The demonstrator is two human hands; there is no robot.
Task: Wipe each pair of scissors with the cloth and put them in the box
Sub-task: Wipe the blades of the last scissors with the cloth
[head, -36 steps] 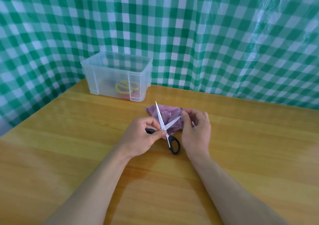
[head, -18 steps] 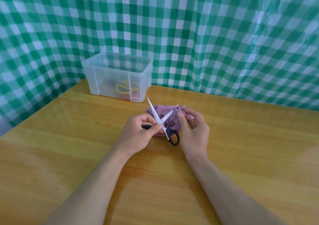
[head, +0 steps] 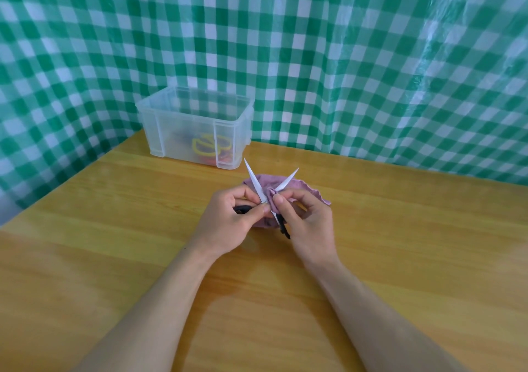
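Black-handled scissors (head: 253, 178) stand with their blades spread wide, tips pointing away from me. My left hand (head: 228, 223) pinches them near the pivot, one black handle loop under its fingers. My right hand (head: 307, 223) pinches the purple cloth (head: 297, 187) round the base of the right blade. The other black handle pokes out below my right palm. The clear plastic box (head: 197, 111) sits at the back left of the table, with yellow-handled and red-handled scissors seen through its wall.
The wooden table (head: 400, 243) spreads wide to the right and toward me. A green and white checked sheet (head: 343, 57) hangs behind the table and along its left side.
The blades have opened wider and the scissors have lifted toward the far side. My right hand slid the cloth down the right blade to near the pivot.
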